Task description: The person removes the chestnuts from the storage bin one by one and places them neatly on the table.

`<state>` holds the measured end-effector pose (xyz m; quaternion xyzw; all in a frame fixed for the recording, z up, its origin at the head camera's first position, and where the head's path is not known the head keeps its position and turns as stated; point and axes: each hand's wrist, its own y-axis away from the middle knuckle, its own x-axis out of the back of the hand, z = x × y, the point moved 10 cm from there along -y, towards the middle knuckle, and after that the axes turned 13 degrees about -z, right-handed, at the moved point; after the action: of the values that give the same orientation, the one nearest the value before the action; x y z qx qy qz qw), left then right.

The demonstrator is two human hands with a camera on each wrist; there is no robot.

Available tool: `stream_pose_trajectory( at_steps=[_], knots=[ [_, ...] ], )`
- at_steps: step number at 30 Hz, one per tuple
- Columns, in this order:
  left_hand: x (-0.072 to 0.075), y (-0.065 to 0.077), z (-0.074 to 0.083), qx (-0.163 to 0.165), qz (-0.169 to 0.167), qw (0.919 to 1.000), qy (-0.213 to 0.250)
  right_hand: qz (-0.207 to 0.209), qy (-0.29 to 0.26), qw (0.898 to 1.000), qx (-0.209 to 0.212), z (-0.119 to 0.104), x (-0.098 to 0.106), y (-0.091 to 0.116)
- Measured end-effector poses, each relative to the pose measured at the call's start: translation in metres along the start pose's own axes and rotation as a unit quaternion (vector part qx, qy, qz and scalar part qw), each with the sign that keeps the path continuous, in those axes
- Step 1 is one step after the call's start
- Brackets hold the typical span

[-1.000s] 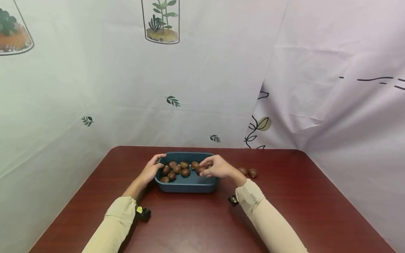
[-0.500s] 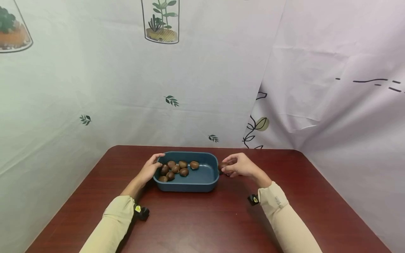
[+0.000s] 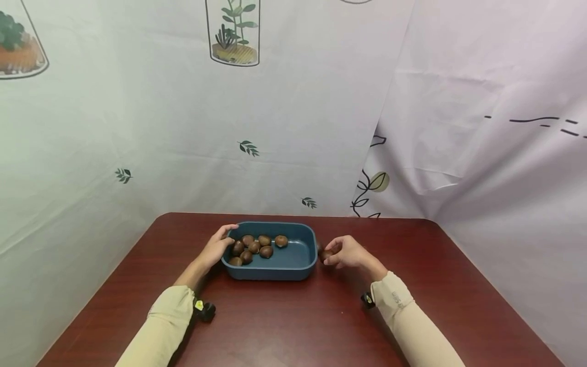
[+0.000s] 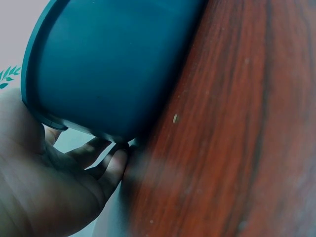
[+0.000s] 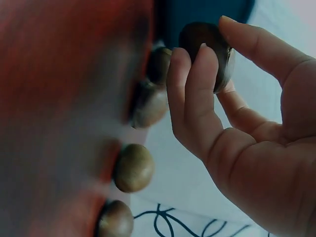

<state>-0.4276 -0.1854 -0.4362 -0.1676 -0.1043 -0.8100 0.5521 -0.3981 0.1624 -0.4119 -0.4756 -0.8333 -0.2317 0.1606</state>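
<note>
My left hand (image 3: 215,252) grips the left end of a blue rectangular box (image 3: 270,273), its thumb over the rim. In the left wrist view, the fingers lie along the outside of the box (image 4: 103,64). Several brown chestnuts (image 3: 266,252) sit inside, mostly at the left end. Just right of the box, my right hand (image 3: 350,253) pinches a chestnut (image 3: 326,255) low over the table. The right wrist view shows that chestnut (image 5: 197,33) between thumb and fingers, with the box wall behind it.
A row of loose chestnuts (image 5: 133,168) lies on the table in the right wrist view; my right hand hides most of them in the head view. The reddish-brown table (image 3: 275,326) meets a white printed cloth (image 3: 183,127) behind.
My right hand has moved from above the box to the right, carrying a chestnut out, and then lower beside the box. My left hand stays at the box's left end.
</note>
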Motion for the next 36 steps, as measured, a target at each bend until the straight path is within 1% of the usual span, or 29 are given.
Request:
stream_pose_trajectory(
  at_steps=[4,8,14,19,24,32,36],
  knots=[
    [0.0,0.0,-0.001,0.003,0.001,1.0,0.004,-0.009,0.007,1.0,-0.007,0.003,-0.009,-0.004],
    [0.0,-0.001,0.001,0.002,0.004,1.0,0.009,-0.006,0.025,1.0,0.007,0.0,-0.012,-0.005],
    [0.0,-0.001,0.002,0.001,0.0,1.0,0.007,0.024,0.052,0.998,0.005,0.001,-0.013,-0.008],
    [0.0,0.0,0.001,0.004,-0.001,1.0,0.007,0.044,0.071,0.996,-0.012,0.003,-0.014,-0.009],
    [0.0,0.0,-0.001,0.001,-0.002,0.9999,0.01,0.048,0.07,0.996,-0.022,0.003,-0.014,-0.009],
    [0.0,0.0,-0.001,0.002,0.003,0.9999,0.015,0.04,0.061,0.997,-0.032,0.007,-0.01,-0.007],
    [0.001,0.0,-0.001,0.002,0.006,0.9999,0.014,0.049,0.065,0.996,-0.021,-0.002,-0.003,-0.001]
  ],
)
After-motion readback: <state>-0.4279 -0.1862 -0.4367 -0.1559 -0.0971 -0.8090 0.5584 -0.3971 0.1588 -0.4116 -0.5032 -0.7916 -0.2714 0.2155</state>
